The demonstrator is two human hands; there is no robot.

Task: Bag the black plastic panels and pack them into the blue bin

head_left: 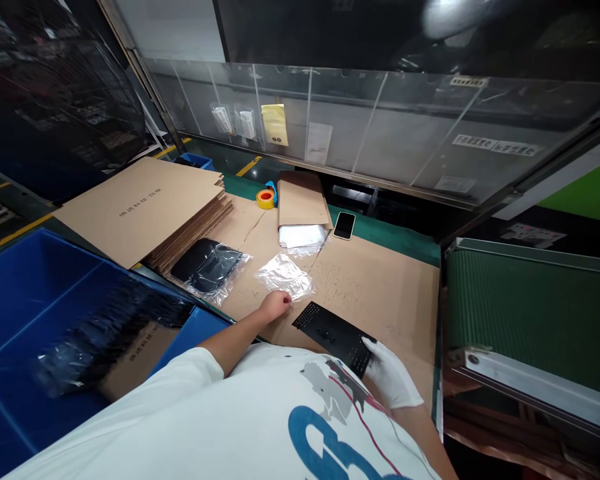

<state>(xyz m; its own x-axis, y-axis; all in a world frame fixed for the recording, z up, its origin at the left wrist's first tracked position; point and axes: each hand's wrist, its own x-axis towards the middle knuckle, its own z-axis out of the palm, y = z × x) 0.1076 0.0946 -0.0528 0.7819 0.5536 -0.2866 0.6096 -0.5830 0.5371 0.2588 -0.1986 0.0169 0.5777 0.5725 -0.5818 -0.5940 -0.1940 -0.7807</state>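
Note:
My bare left hand (276,306) is curled closed at the near edge of a clear plastic bag (286,275), its fingertips pinched on that edge. The bag lies flat and crinkled on the cardboard-covered table (380,280). In my white-gloved right hand (391,373) is a thin black metal panel (330,331) with rows of small holes at both ends. My thumb lies on its upper face at the right end, and the other fingers are hidden beneath. The panel is held close to my body, to the right of the bag.
Left of the bag lie bagged black panels (214,265), beside a cardboard stack (145,207). A blue bin (10,313) holds more bagged parts. Farther back are yellow tape (266,198), a carton (303,197) of white bags and a phone (345,225). A green conveyor (530,313) stands right.

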